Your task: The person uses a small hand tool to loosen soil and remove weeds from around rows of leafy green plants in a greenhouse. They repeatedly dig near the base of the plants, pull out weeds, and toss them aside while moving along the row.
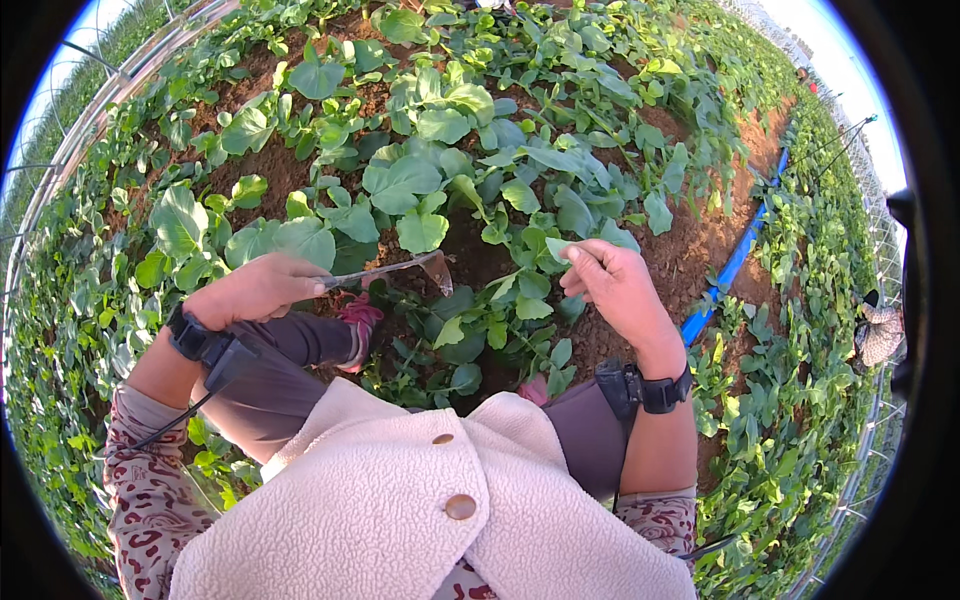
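My left hand [255, 291] is closed around the handle of a small hand hoe [375, 271]. The hoe's soil-stained metal blade [437, 272] hangs over dark soil between leafy green plants [401, 184]. On the right, my right hand [611, 281] pinches a green leaf [559, 249] between thumb and fingers, just above the foliage. Low leafy plants [465, 345] grow between my feet, below both hands. Each wrist wears a black strap with a small device.
A blue hose or pipe [739, 262] runs along the soil at the right. Pink shoes [360, 330] stand among the plants. Dense crop rows surround me, with metal frame tubes [112, 86] at the left edge. A person in patterned headwear [879, 337] is at the far right.
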`<state>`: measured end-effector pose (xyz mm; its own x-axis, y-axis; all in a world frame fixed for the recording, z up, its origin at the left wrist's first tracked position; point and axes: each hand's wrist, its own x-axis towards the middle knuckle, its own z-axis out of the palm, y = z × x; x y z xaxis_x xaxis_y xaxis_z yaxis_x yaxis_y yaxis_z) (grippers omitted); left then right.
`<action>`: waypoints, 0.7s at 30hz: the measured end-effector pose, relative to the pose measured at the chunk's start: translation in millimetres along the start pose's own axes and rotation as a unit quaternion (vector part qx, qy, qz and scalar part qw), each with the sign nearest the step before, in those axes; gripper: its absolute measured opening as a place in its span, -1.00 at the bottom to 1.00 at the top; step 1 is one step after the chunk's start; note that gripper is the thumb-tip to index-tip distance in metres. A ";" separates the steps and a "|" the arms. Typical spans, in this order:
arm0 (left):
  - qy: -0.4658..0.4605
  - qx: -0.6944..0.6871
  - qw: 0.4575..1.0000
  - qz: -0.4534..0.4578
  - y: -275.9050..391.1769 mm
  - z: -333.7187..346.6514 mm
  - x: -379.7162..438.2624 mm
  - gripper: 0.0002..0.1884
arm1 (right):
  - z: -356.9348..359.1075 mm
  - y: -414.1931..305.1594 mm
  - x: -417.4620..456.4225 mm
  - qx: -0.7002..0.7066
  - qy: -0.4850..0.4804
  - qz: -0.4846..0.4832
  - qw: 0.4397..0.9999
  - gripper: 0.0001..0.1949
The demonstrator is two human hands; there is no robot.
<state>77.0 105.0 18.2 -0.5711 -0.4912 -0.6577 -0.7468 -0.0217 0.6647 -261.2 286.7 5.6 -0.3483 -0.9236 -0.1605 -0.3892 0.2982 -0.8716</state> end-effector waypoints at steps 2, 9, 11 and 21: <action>-0.011 -0.053 0.999 0.002 1.7 -6.1 -23.1 -0.63 | 4.5 8.9 2.7 -0.006 -0.013 -0.001 1.000 -0.69; -0.191 -0.261 0.942 0.089 53.4 33.3 -24.9 -0.56 | -28.6 25.5 3.5 0.012 0.130 -0.006 0.991 -0.36; -0.232 -0.258 0.930 0.121 72.3 60.6 -2.2 -0.57 | -53.6 31.1 -4.3 0.184 0.118 0.065 0.973 -0.34; -0.330 -0.252 0.892 0.179 104.9 155.5 83.5 -0.59 | -125.0 99.1 -61.5 0.297 0.314 0.151 0.889 -0.22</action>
<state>-102.0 197.1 -22.1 -0.9429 0.0707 -0.3256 -0.3227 -0.4366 0.8398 -385.0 403.2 -13.0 -0.8402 -0.4512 -0.3008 0.2563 0.1584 -0.9535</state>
